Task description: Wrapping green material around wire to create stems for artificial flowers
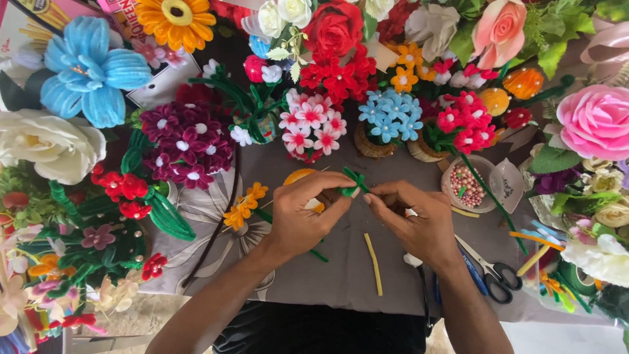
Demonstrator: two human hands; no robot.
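My left hand [303, 213] pinches a small green pipe-cleaner piece [354, 181] between thumb and forefinger, just above the grey cloth [341, 275]. My right hand [413, 219] meets it from the right, fingertips closed beside the same green piece. Below the left hand lie an orange pipe-cleaner flower [244, 205] on a green stem and an orange-yellow bit [299, 176]. A yellow pipe-cleaner strip [373, 263] lies on the cloth between my wrists.
Pipe-cleaner and fabric flowers ring the work area: blue flower [88, 69], purple cluster [187, 144], pink-white cluster [311, 128], blue cluster [391, 115], red cluster [466, 124]. A bowl of beads [466, 183] and black-handled scissors [495, 272] sit right of my right hand.
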